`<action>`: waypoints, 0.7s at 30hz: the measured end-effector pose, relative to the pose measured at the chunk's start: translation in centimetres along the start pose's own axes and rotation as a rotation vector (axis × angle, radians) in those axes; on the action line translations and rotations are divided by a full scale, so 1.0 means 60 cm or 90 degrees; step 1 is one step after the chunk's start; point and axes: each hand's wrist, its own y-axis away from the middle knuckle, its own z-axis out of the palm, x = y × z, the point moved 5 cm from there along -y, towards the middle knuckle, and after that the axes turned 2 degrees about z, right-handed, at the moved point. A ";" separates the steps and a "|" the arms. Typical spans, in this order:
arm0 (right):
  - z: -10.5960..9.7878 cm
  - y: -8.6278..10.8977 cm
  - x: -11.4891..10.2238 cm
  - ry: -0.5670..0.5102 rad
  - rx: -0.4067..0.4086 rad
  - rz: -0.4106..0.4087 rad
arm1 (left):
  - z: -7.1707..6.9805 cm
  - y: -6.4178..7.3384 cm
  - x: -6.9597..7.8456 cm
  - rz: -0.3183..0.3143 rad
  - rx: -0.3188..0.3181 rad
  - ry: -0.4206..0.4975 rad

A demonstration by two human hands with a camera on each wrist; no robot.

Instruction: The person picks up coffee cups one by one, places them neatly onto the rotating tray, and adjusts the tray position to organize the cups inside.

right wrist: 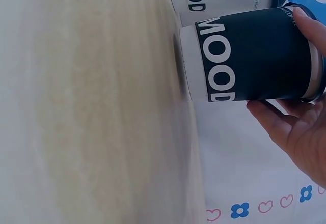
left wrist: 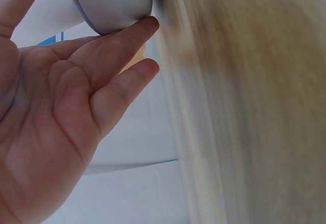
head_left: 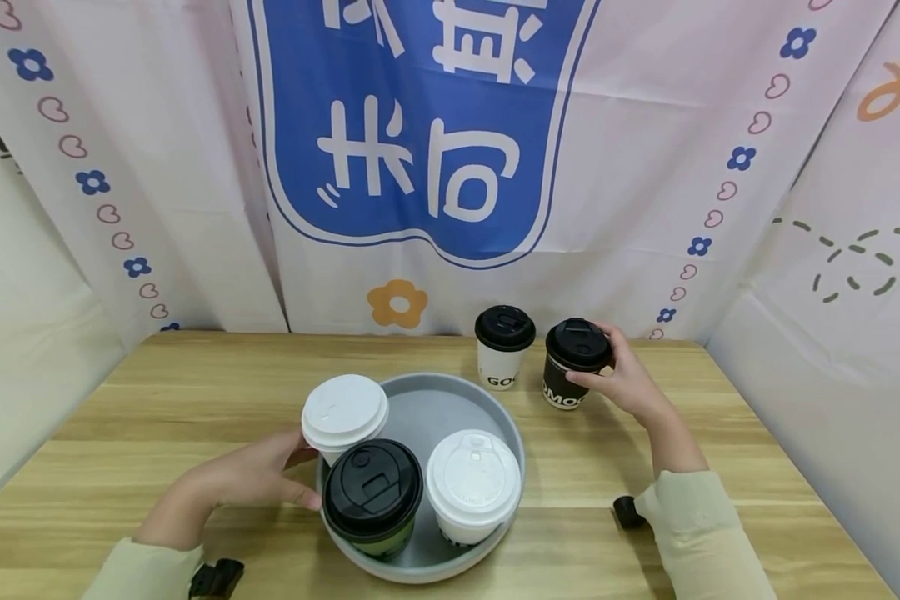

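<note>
Grips a black cup point(head_left: 573, 362) in the right hand point(head_left: 626, 385), beside a black-lidded white cup point(head_left: 500, 358); touches a gray tray point(head_left: 437, 408) bearing three lidded cups point(head_left: 373, 493) with the left hand point(head_left: 247, 472) loosely spread.

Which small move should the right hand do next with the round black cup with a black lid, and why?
I would probably lift the round black cup with a black lid toward the bare far side of the round grey tray. The right hand holds this cup outside the tray, while two round white-lidded cups and a green cup with a black lid stand inside, leaving space there.
</note>
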 end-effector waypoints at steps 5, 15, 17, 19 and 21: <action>-0.008 0.005 -0.003 -0.001 0.001 -0.007 | 0.001 0.000 -0.003 0.000 0.000 -0.003; -0.026 0.017 -0.011 -0.009 -0.002 -0.017 | 0.000 0.001 -0.006 -0.002 0.006 -0.009; -0.030 0.019 -0.011 -0.006 0.000 -0.019 | 0.000 0.001 -0.006 0.002 0.006 -0.011; -0.034 0.021 -0.011 -0.002 0.001 -0.022 | 0.000 0.001 -0.006 0.004 0.005 -0.008; -0.038 0.023 -0.012 0.006 0.003 -0.024 | 0.001 0.000 -0.006 0.007 0.005 -0.006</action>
